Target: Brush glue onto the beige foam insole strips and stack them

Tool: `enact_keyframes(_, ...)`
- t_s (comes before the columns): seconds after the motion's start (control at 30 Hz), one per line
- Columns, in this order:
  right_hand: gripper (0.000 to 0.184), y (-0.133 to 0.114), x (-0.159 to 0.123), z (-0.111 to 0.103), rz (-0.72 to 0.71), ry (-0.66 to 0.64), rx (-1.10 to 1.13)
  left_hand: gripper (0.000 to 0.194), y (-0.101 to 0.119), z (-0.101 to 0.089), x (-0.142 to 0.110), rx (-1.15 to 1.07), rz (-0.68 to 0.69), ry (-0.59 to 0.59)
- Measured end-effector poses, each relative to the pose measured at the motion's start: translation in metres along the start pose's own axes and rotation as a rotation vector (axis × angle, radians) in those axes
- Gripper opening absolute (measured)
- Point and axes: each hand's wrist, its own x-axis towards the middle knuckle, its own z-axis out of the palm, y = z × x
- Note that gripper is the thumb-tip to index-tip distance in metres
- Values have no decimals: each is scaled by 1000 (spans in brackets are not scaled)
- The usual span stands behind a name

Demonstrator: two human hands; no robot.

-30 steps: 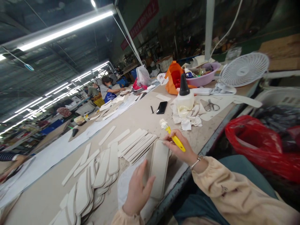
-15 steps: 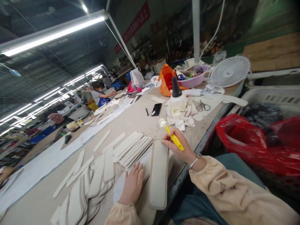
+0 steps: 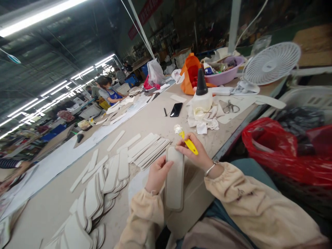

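Note:
My left hand grips the left edge of a long beige padded strip that lies lengthwise in front of me, its near end over the table edge. My right hand pinches the strip's far end and also holds a yellow-handled glue brush, its white gluey bristles pointing up and away. Fanned rows of similar beige strips lie on the table to the left. A white glue bottle with a black nozzle stands on rags further back.
A black phone, scissors, a white desk fan, a purple basin and an orange bag sit at the far end. A red plastic bag lies right of the table. A co-worker sits far left.
My left hand went from resting flat on the table beside the strip to gripping the strip's left edge. The strip has come nearer to me. The right hand keeps the brush.

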Motion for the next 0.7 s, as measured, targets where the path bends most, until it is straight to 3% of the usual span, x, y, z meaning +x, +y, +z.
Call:
enact_keyframes(0.33,36,-4,-8,-5,24,-100,-70,38,-17,7,-5,-138,-77,68)
enact_keyframes(0.53,33,-7,-5,-3,-18,-65,-260,29,-14,15,-7,-185,-57,101)
enact_keyframes(0.7,33,-2,-1,2,-6,-40,-228,34,-3,15,-11,-237,-56,48)
